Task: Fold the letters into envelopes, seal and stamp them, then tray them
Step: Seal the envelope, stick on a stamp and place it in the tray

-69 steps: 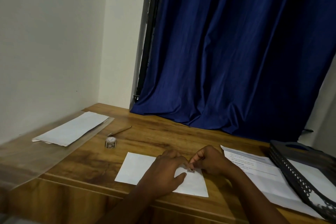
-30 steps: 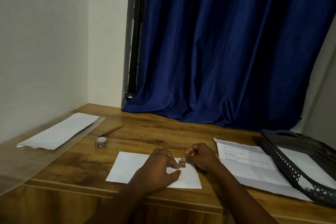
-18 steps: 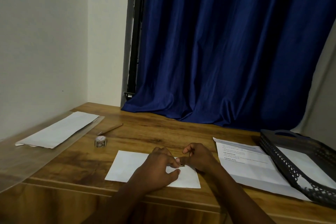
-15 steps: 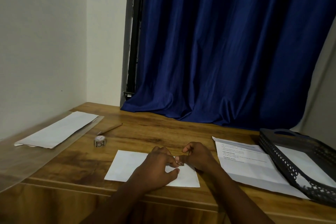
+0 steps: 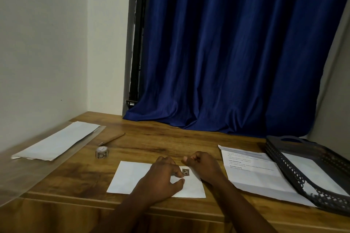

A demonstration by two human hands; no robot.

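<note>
The envelope (image 5: 132,178) lies at the desk's (image 5: 151,143) 6 o'clock edge. Your left hand (image 5: 162,178) pinches beside the stamp (image 5: 186,172); your right hand (image 5: 202,166) curls empty. Lifting your fingers (image 5: 179,174) early risks a crooked, peeling stamp.

Both forearms are reaching in from below, converging toward each other. The left hand (image 5: 162,178) is lying palm down, fingers (image 5: 177,173) stretched forward and thumb spread out to the side. The right hand (image 5: 203,165) is sitting just beside it, fingers curling loosely inward, knuckles up.
</note>
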